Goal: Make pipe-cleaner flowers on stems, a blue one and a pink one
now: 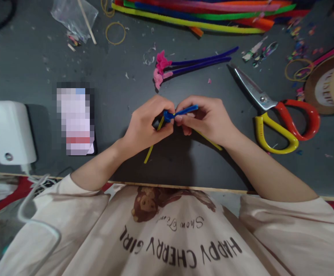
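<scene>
Printed shirt (pixel 167 234), nearest the camera, filled the lower part of the view. Centrally, above the near edge of the dark table (pixel 112 76), a blue fuzzy stem (pixel 188 110) was held off the surface between both hands, its left end bunched into a small loop and its free end pointing right. The left hand (pixel 151 124) grasped the bunched end between thumb and fingers; the right hand (pixel 209 117) pinched the stem just beside it. Yellow lengths (pixel 148 153) projected below both hands; whether they formed one piece could not be told.

Beyond the hands lay two purple stems (pixel 204 62) tipped with pink flower shapes (pixel 162 63). To the right, scissors (pixel 266 100) with one red and one yellow handle lay with their blades together, near a round brown spool (pixel 312 86). To the left were a phone (pixel 76 126) with a pixelated screen and a white device (pixel 10 132) with a cable (pixel 25 207). Along the far side lay a multicoloured bundle of fuzzy stems (pixel 195 19), a rubber band (pixel 108 38) and a clear bag (pixel 75 17).
</scene>
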Available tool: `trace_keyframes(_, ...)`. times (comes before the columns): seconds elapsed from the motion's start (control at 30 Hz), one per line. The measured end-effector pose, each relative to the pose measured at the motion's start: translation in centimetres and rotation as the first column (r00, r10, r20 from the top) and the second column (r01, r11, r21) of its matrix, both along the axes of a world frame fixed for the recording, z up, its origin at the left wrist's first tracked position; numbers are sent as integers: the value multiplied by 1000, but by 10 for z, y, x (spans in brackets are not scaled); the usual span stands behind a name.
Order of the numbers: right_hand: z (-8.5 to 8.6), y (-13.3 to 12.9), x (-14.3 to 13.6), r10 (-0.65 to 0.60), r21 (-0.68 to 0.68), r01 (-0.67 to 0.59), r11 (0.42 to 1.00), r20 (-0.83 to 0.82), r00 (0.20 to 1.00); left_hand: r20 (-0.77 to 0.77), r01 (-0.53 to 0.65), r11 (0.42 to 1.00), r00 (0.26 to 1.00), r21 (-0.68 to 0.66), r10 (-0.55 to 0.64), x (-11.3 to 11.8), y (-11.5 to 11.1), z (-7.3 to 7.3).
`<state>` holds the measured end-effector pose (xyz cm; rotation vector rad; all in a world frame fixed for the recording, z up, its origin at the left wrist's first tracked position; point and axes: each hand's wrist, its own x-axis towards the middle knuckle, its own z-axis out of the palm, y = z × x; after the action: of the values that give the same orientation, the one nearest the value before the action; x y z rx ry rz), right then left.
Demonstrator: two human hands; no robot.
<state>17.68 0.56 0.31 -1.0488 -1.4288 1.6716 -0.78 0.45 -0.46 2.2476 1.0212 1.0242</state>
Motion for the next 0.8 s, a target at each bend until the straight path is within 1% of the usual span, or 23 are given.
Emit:
trace_keyframes(0.17, 0, 0, 0, 24, 84, -30, 996, 71, 997, -4, 22, 999, 1000, -31, -22, -1, 1, 0)
trace_keyframes(0.3, -1, -1, 1, 19, 167, -39, 985, 124, 992, 3, 32, 999, 999, -11, -32, -1, 2, 0)
trace_keyframes(0.4, -2, -2, 1, 7, 193, -35, 981, 140, 990, 14, 41, 999, 999, -6, -41, 0, 2, 0)
trace_keyframes(0.57, 0, 0, 2, 21, 119, -34, 992, 111, 994, 17, 46, 999, 999, -17, -45, -1, 3, 0)
trace_keyframes(0.73, 1, 2, 2, 32, 0, -32, 999, 10, 999, -11, 43, 998, 999, -53, -44, -2, 3, 0)
trace_keyframes(0.8, 2, 2, 1, 34, -46, -35, 998, -14, 999, -21, 41, 998, 999, -48, -42, -2, 2, 0)
